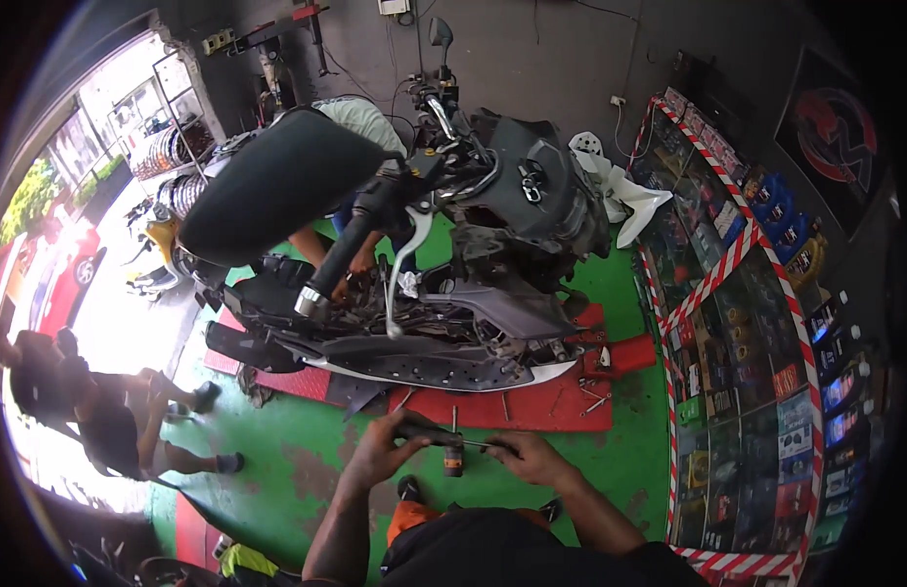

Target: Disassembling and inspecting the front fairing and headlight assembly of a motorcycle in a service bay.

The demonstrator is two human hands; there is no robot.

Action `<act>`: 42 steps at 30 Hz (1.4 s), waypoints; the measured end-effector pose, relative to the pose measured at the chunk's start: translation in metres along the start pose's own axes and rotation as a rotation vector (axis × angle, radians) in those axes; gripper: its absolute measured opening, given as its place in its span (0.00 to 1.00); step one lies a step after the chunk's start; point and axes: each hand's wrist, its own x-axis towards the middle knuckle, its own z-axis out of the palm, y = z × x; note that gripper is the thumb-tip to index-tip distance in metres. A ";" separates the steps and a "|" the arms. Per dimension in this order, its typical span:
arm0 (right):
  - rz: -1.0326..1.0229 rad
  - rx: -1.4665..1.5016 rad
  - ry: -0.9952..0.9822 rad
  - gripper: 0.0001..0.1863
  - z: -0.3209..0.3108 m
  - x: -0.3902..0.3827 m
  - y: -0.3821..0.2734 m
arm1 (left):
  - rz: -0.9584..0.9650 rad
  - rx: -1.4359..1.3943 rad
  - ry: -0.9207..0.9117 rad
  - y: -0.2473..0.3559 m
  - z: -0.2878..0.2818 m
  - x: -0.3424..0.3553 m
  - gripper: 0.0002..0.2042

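Note:
In front of my body, my left hand is closed around a dark, elongated part. Facing it, my right hand pinches a thin metal piece that reaches toward that part; whether the two are joined I cannot tell. Below and between my hands, a short dark cylinder with an orange band shows over the floor. Ahead of me stands a partly stripped motor scooter, its brake lever and dark seat-shaped panel nearest the top.
Under the scooter lies a red platform with loose wrenches. Behind the scooter a co-worker's hand reaches into its frame. A glass display case edged in striped tape stands right. Another person is at the left.

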 end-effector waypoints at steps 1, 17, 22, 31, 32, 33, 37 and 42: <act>0.012 -0.001 0.016 0.15 0.012 0.009 -0.008 | 0.007 -0.006 -0.017 -0.012 -0.026 -0.003 0.15; -0.204 -0.024 0.626 0.11 -0.054 0.060 -0.156 | 0.337 -0.001 0.800 -0.052 -0.231 0.151 0.12; -0.556 -0.131 0.515 0.13 -0.040 0.107 -0.204 | 0.319 -0.662 0.516 -0.017 -0.177 0.176 0.14; -0.529 -0.041 0.868 0.24 -0.011 0.160 -0.221 | 0.307 -0.666 -0.558 -0.015 -0.192 0.198 0.50; -0.546 0.127 0.927 0.26 -0.003 0.178 -0.231 | 0.378 -0.614 -0.639 -0.014 -0.197 0.206 0.46; -0.217 -0.491 0.607 0.32 -0.033 0.157 -0.267 | 0.449 -0.564 -0.723 -0.010 -0.202 0.212 0.43; -0.008 -0.446 0.726 0.36 -0.007 0.184 -0.303 | 0.563 -0.574 -0.781 0.000 -0.194 0.229 0.40; 0.196 -0.647 0.751 0.47 0.024 0.230 -0.341 | 0.497 -0.526 -0.873 0.002 -0.191 0.232 0.32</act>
